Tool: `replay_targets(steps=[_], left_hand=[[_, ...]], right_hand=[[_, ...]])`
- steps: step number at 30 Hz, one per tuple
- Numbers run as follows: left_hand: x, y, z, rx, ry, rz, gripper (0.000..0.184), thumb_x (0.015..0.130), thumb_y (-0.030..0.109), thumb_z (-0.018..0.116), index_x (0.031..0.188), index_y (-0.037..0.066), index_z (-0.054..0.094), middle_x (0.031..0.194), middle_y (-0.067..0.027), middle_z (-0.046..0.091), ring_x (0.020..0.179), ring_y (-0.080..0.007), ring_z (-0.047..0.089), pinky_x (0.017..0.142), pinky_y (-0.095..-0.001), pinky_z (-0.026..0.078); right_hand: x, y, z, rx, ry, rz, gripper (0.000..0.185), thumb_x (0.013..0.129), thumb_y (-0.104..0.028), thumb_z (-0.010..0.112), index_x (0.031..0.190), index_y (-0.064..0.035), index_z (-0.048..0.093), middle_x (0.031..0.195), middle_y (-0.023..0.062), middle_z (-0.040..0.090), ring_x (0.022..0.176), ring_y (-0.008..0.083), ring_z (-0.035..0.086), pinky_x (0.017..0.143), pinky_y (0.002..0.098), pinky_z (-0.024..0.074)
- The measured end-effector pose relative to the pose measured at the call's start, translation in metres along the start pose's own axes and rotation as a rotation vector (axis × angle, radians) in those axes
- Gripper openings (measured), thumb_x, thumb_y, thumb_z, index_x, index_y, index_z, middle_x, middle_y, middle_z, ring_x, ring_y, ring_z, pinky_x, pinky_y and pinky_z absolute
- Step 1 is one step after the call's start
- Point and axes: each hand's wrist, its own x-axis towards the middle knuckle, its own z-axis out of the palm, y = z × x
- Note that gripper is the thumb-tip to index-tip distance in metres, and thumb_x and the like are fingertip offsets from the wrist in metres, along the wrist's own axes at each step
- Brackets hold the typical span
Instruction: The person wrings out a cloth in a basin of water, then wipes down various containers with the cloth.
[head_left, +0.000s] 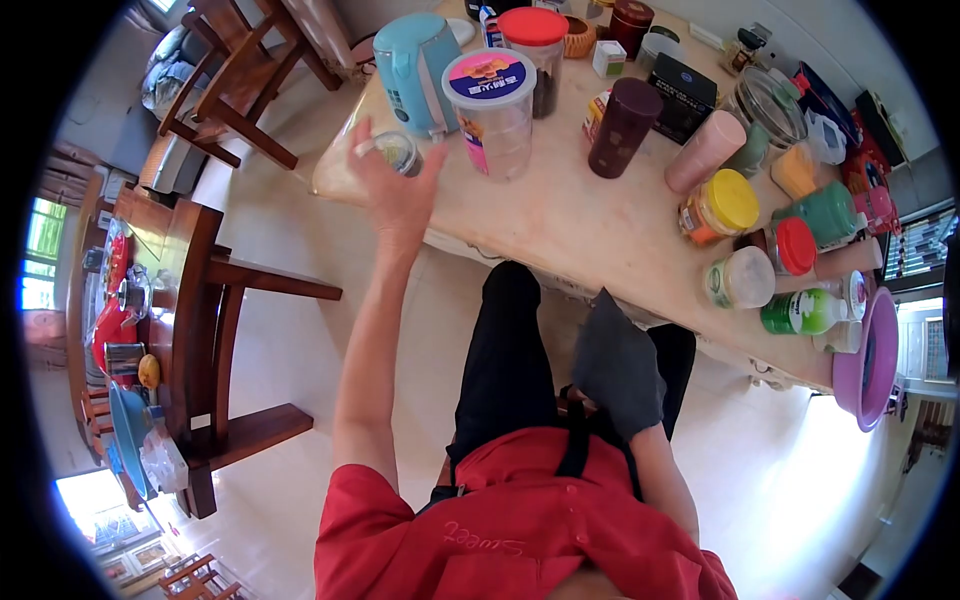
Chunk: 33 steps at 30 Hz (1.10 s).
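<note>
My left hand reaches over the table's left end, its thumb and fingers spread apart on either side of a small glass jar. Whether the fingers touch the glass I cannot tell. Just behind it stand a light blue electric kettle and a clear plastic tub with a purple and white lid. Down by my lap, my right hand holds a dark grey cloth, which drapes over most of the hand and hides many of the fingers.
On the marble-look table stand a dark brown cylinder, a pink tumbler, a yellow-lidded jar and a green bottle. A purple basin sits at the right end. Wooden chairs are on the left.
</note>
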Motion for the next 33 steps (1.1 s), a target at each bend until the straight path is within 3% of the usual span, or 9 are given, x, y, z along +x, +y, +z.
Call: replay_targets(steps=[4,7,13,18,23,27,29,31,33], left_hand=[[0.005,0.041,0.037,-0.335,-0.176,-0.079,0.118,0.061,0.034,0.092,0.145,-0.005,0.020,0.142,-0.0235,0.031,0.126,-0.0329,0.042,0.104,-0.0405,0.037],[0.012,0.041,0.071,-0.410,-0.180,-0.138,0.121,0.060,0.031,0.092,0.146,-0.005,0.015,0.139,-0.0230,0.036,0.124,-0.0306,0.044,0.104,-0.0391,0.038],[0.023,0.046,0.091,-0.524,-0.091,-0.215,0.121,0.056,0.027,0.094,0.142,-0.007,0.017,0.134,-0.0194,0.042,0.123,-0.0269,0.048,0.102,-0.0355,0.042],[0.000,0.076,0.073,-0.707,-0.242,-0.105,0.119,0.057,0.021,0.094,0.143,-0.005,0.016,0.133,-0.0185,0.044,0.123,-0.0249,0.049,0.102,-0.0359,0.044],[-0.061,0.134,0.051,-0.982,-0.624,-0.100,0.115,0.059,0.017,0.093,0.142,-0.003,0.016,0.132,-0.0171,0.044,0.121,-0.0235,0.052,0.102,-0.0384,0.045],[-0.095,0.152,0.056,-1.060,-0.820,-0.114,0.109,0.065,0.021,0.089,0.143,0.000,0.017,0.133,-0.0173,0.044,0.123,-0.0241,0.051,0.102,-0.0372,0.045],[-0.105,0.142,0.066,-1.055,-0.810,-0.092,0.106,0.067,0.021,0.087,0.143,0.001,0.016,0.133,-0.0175,0.044,0.123,-0.0250,0.051,0.102,-0.0375,0.044],[-0.111,0.133,0.073,-1.000,-0.793,-0.096,0.100,0.069,0.021,0.086,0.141,0.001,0.020,0.133,-0.0172,0.045,0.123,-0.0254,0.051,0.102,-0.0377,0.044],[-0.117,0.125,0.075,-0.929,-0.789,-0.092,0.093,0.070,0.020,0.084,0.140,0.001,0.025,0.132,-0.0169,0.046,0.122,-0.0257,0.051,0.101,-0.0380,0.043]], right_hand=[[0.004,-0.032,-0.026,0.037,-0.024,0.018,0.025,0.080,-0.016,0.063,0.100,-0.0019,0.057,0.086,0.0152,0.063,0.090,0.0353,0.062,0.070,0.0444,0.0526],[0.005,-0.024,-0.026,-0.399,0.007,-0.435,0.013,0.076,-0.015,0.063,0.082,-0.0044,0.059,0.082,0.0121,0.062,0.083,0.0295,0.062,0.067,0.0406,0.0537],[-0.009,-0.007,-0.015,-0.819,0.162,-0.476,0.012,0.076,-0.019,0.062,0.073,-0.0077,0.060,0.078,0.0102,0.061,0.078,0.0254,0.062,0.062,0.0366,0.0532],[-0.014,-0.006,-0.043,-0.342,0.112,-0.278,0.010,0.083,-0.019,0.058,0.084,-0.0092,0.060,0.079,0.0112,0.062,0.070,0.0266,0.064,0.061,0.0366,0.0524],[0.016,0.007,-0.075,-0.835,0.470,-0.181,0.013,0.091,-0.019,0.053,0.094,-0.0075,0.060,0.087,0.0074,0.061,0.076,0.0171,0.062,0.066,0.0301,0.0496],[0.018,-0.004,-0.123,0.542,0.566,-0.107,0.036,0.096,-0.030,0.050,0.124,-0.0067,0.056,0.118,0.0076,0.058,0.104,0.0201,0.058,0.089,0.0303,0.0453],[0.045,-0.002,-0.125,0.597,0.552,-0.392,0.041,0.095,-0.032,0.052,0.129,-0.0092,0.057,0.135,0.0116,0.051,0.125,0.0246,0.049,0.105,0.0404,0.0365],[0.059,-0.008,-0.119,-0.088,0.467,-0.615,0.044,0.087,-0.036,0.064,0.127,-0.0183,0.060,0.136,0.0131,0.050,0.130,0.0327,0.042,0.108,0.0590,0.0228],[0.067,-0.013,-0.110,-0.193,0.391,-0.621,0.048,0.087,-0.037,0.063,0.131,-0.0202,0.057,0.140,0.0121,0.046,0.133,0.0333,0.039,0.110,0.0585,0.0207]])
